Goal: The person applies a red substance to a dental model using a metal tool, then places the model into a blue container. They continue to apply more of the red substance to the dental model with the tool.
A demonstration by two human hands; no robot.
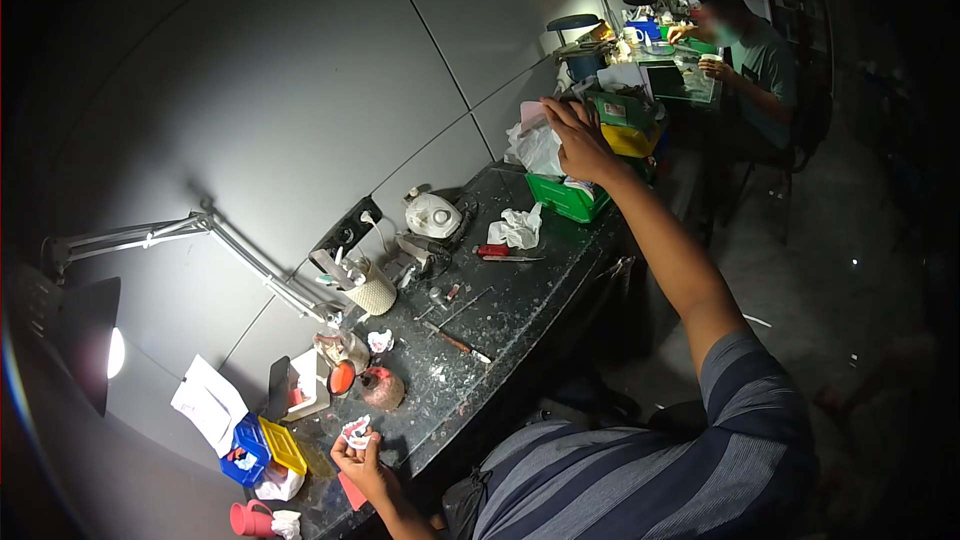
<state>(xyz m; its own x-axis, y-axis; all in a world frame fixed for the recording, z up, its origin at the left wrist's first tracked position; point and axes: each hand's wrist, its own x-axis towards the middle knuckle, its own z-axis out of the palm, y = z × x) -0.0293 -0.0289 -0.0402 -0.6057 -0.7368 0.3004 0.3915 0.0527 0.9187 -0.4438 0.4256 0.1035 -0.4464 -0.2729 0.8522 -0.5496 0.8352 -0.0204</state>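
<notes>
**Over the bench, left end: white-and-red cast pinched**

Left hand has fingers clamped on it, near front edge; I'd guess light, stiff, brittle: hold by its sides. Right hand at plastic bag, right end; can't tell if gripping.

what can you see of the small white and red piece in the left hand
The small white and red piece has an uneven outline, with red areas set among white ones. It looks hard and matte, perhaps plaster and wax, but finer parts are too small to tell. The left hand grips its lower side with thumb and fingers, near the rounded reddish vessel on the black, speckled tabletop.
</notes>
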